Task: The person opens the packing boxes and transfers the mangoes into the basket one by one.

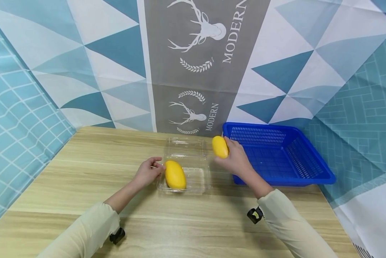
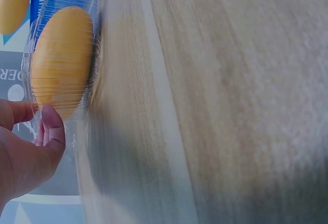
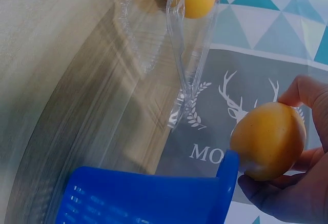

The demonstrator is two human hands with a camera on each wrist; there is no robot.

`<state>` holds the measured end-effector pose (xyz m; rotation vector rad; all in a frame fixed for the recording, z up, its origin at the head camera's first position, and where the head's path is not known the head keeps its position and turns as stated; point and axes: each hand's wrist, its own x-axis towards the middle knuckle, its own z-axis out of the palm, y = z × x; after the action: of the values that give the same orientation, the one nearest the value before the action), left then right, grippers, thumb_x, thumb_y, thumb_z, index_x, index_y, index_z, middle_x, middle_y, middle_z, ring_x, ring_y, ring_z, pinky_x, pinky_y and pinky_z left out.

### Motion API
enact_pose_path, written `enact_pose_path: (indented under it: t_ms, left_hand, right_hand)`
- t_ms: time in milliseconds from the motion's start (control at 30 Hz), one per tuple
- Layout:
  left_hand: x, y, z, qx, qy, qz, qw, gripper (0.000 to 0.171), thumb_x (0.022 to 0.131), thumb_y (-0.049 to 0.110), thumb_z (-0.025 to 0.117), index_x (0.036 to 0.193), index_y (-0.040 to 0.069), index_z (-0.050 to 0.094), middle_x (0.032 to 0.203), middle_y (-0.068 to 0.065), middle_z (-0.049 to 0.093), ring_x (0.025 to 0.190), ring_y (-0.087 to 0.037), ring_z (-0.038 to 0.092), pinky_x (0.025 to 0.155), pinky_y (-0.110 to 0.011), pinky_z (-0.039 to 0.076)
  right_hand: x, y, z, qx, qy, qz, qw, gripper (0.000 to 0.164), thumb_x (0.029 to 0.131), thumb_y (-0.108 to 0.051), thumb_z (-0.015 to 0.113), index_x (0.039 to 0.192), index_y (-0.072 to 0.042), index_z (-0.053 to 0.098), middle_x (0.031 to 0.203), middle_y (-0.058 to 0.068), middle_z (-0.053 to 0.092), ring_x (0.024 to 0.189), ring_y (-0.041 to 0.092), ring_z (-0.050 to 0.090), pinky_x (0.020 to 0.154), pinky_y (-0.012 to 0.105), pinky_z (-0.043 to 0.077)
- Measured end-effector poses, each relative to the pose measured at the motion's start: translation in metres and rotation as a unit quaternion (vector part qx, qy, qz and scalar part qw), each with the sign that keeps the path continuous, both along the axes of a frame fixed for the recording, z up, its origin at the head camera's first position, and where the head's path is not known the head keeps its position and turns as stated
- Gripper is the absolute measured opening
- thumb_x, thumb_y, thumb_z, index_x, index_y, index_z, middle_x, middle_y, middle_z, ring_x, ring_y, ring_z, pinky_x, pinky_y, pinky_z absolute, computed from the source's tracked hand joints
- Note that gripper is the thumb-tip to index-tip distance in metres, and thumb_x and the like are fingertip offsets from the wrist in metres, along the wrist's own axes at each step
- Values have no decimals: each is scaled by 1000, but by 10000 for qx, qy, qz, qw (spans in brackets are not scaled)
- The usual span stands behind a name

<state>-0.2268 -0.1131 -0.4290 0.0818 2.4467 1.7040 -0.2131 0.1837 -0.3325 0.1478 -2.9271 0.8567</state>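
Observation:
A yellow mango is in my right hand, gripped between thumb and fingers above the table, near the blue basket's left rim. The right wrist view shows this held mango end-on, close to the blue rim. A clear plastic clamshell box lies with its lid folded back toward the wall. Inside its left half rests a second mango. My left hand pinches the box's left edge beside that mango; in the left wrist view the thumb and a finger meet at the clear wall.
A blue perforated plastic basket stands right of the box, against the back wall. The wood-grain table stretches in front and to the left. Patterned sheets hang behind and on both sides.

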Motion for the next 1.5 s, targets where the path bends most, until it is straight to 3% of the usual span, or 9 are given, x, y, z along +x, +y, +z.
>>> enact_pose_path:
  t_ms: [400, 800, 1500]
  left_hand:
    - [2, 0, -1, 81, 28, -4, 10000, 51, 91, 12, 60, 133, -9, 40, 94, -11, 54, 70, -11, 54, 60, -21, 51]
    - [1, 0, -2, 70, 6, 46, 10000, 50, 91, 12, 60, 133, -8, 41, 93, -11, 54, 69, -12, 54, 59, -22, 51]
    - [2, 0, -1, 183, 44, -44, 9998, 51, 91, 12, 59, 134, -10, 40, 92, -11, 55, 67, -12, 54, 57, -22, 50]
  right_hand:
    - [0, 13, -1, 41, 70, -72, 9999, 84, 75, -30, 66, 145, -3, 30, 142, 23, 38, 121, 38, 42, 88, 48, 47]
    - [-3, 27, 5, 174, 8, -264, 9995, 85, 75, -28, 65, 146, -3, 26, 140, 22, 39, 105, 33, 45, 76, 41, 48]
    - [-4, 46, 1, 431, -58, -550, 9975, 86, 77, -27, 65, 147, -2, 21, 143, 25, 33, 114, 38, 40, 90, 53, 46]
